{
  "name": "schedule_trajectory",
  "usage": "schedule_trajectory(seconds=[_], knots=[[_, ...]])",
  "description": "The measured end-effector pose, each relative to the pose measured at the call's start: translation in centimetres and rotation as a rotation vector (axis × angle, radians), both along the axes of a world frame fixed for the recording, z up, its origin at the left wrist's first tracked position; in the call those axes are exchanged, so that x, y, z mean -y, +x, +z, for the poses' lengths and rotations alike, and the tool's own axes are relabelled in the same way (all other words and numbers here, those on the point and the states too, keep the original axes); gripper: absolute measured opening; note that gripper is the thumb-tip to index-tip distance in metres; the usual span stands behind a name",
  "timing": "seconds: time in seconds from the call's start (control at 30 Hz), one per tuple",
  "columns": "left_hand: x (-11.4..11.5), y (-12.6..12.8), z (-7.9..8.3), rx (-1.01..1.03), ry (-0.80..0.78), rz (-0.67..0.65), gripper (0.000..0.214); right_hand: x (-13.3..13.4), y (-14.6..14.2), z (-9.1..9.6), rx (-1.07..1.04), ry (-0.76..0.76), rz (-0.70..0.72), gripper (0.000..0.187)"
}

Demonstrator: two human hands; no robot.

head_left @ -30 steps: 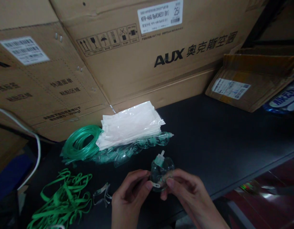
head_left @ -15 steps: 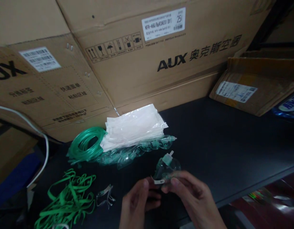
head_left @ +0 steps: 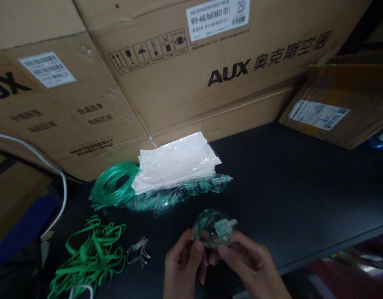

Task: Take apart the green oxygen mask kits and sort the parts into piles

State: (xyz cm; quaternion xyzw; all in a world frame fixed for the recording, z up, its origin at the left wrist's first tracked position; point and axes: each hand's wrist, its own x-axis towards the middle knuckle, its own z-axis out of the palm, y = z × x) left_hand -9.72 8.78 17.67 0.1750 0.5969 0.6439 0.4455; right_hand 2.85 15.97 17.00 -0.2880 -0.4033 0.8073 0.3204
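Observation:
A clear, green-tinted oxygen mask (head_left: 206,226) with a pale connector on its front is held between both hands near the table's front. My left hand (head_left: 186,257) grips its left rim, the thumb pressed on the edge. On the right, my right hand (head_left: 244,257) pinches the lower rim with thumb and fingers. The small metal strip seen earlier cannot be made out now. To the left of my left hand lie several thin metal strips (head_left: 138,251). Beyond the hands is a row of similar clear masks (head_left: 166,203).
Green elastic straps (head_left: 91,253) lie tangled at the left, near a white-handled object (head_left: 81,290). Coiled green tubing (head_left: 115,185) sits beside stacked white packets (head_left: 175,164). Large cartons (head_left: 179,95) wall off the back of the black table (head_left: 272,187). A smaller box (head_left: 331,112) stands back right.
The mask has turned, its connector now pointing right. My left hand has moved from a small metal strip to the mask's left rim. The camera view has shifted slightly.

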Motion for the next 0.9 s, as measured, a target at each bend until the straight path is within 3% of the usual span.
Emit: schedule_trajectory(seconds=[0.17, 0.33, 0.5, 0.67, 0.9], knots=[[0.4, -0.3, 0.4, -0.143, -0.010, -0.044, 0.047, -0.6, 0.9, 1.2, -0.035, -0.058, 0.042, 0.036], [1.0, -1.0, 0.9, -0.308, 0.062, -0.174, 0.035, -1.3, 1.4, 2.6, 0.119, -0.054, 0.030, 0.041], [1.5, -1.4, 0.7, -0.311, 0.065, -0.145, 0.032, -1.8, 1.3, 1.7, 0.092, -0.015, 0.174, 0.029], [2.1, -1.7, 0.1, -0.320, 0.088, -0.189, 0.037, -1.5, 1.6, 1.7, 0.080, -0.086, 0.254, 0.034], [2.0, -1.8, 0.3, -0.251, 0.062, -0.181, 0.035, -0.5, 1.2, 2.9, 0.136, -0.128, 0.111, 0.040]])
